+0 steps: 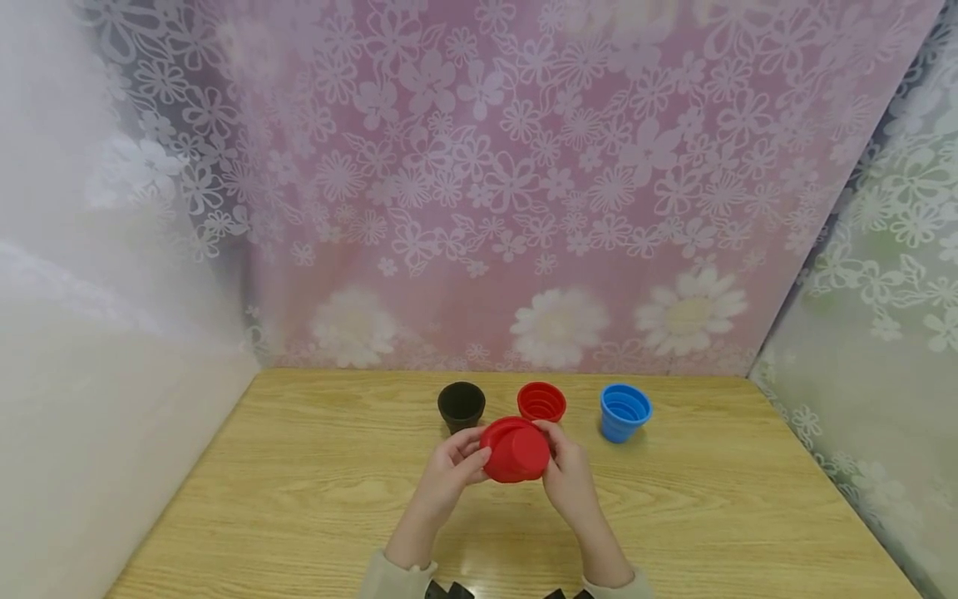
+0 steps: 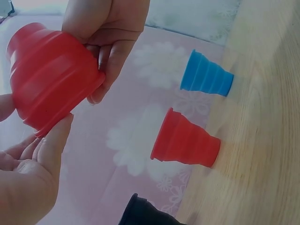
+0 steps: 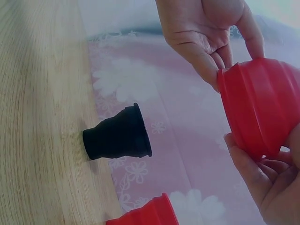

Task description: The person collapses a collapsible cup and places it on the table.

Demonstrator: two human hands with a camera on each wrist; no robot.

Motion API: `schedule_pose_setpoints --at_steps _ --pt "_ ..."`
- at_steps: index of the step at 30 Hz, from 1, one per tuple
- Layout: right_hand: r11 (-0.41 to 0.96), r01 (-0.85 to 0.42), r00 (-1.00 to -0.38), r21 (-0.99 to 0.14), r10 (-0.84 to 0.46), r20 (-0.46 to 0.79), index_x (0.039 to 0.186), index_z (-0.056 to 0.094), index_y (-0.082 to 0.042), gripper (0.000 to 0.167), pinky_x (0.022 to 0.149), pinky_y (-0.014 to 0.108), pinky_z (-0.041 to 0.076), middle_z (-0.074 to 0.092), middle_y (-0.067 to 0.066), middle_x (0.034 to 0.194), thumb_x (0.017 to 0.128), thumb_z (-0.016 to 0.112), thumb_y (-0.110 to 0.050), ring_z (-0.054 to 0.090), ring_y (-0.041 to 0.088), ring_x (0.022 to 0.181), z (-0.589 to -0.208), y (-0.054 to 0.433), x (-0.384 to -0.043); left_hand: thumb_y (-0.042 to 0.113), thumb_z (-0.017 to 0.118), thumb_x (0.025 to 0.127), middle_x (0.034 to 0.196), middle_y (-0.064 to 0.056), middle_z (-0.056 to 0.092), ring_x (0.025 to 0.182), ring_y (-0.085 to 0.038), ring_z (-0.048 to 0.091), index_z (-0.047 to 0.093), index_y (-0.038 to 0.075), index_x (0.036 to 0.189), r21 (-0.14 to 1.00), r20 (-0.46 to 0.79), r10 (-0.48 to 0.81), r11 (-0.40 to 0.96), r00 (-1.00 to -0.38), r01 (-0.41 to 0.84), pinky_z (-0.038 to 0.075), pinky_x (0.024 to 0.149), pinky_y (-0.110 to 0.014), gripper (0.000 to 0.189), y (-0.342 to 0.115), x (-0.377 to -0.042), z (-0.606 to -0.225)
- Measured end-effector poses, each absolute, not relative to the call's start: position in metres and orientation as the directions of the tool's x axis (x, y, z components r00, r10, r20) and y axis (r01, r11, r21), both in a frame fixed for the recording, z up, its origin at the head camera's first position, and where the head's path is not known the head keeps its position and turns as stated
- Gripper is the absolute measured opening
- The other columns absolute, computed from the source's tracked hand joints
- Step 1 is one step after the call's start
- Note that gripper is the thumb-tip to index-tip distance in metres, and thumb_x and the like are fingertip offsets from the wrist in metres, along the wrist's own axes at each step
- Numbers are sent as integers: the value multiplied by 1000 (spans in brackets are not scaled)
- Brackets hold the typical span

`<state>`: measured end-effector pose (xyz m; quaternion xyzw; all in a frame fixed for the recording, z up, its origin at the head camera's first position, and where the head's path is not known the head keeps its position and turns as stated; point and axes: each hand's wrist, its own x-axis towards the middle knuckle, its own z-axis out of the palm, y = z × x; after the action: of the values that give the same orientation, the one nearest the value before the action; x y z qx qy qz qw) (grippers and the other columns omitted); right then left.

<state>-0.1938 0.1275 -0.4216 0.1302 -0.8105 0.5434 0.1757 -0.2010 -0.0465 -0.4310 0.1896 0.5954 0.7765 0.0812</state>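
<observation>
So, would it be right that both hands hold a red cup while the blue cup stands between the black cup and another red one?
No: the head view shows the standing red cup between the black cup and the blue cup. The left hand and right hand do hold the other red cup.

Left grip and right grip hold a red cup — black cup stands apart.

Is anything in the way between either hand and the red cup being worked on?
Nothing visible: the left hand and right hand both touch the held red cup directly. The black cup, second red cup and blue cup stand beyond, on the table.
</observation>
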Motion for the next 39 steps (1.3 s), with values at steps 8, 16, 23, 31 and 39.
schedule_pose_setpoints --at_steps 8,16,23,31,39 --pt "383 -407 -898 -829 0 441 103 56 5 20 60 21 49 62 12 87 84 55 4 53 16 69 -422 125 -194 5 56 86 105 -23 57 84 -16 61 46 -11 118 959 230 296 -229 -927 165 50 72 -33 37 -43 -201 -434" --pt "399 -408 -894 -821 6 447 102 57 6 19 55 21 47 62 11 84 84 55 4 50 14 64 -423 124 -195 3 54 87 103 -24 57 81 -15 62 46 -12 117 960 240 268 -205 -933 188 50 71 -32 35 -41 -200 -433" --pt "344 -357 -924 -868 4 382 105 56 6 19 57 21 49 62 14 87 86 53 3 54 16 66 -420 123 -193 1 53 87 102 -25 57 80 -13 61 47 -12 116 962 244 223 -178 -944 206 51 70 -30 33 -40 -199 -432" --pt "52 -225 -967 -973 -138 216 124 45 1 37 69 34 51 54 22 106 87 50 2 59 23 85 -416 127 -193 1 52 87 102 -22 58 80 -14 62 48 -10 116 959 191 101 -230 -976 164 51 70 -31 31 -40 -201 -431" --pt "-66 -294 -921 -953 -246 302 128 39 2 45 74 35 49 49 24 112 85 54 1 57 19 93 -416 129 -192 4 54 87 102 -22 58 83 -17 62 47 -9 117 950 195 60 -261 -979 173 50 72 -32 34 -41 -199 -428"
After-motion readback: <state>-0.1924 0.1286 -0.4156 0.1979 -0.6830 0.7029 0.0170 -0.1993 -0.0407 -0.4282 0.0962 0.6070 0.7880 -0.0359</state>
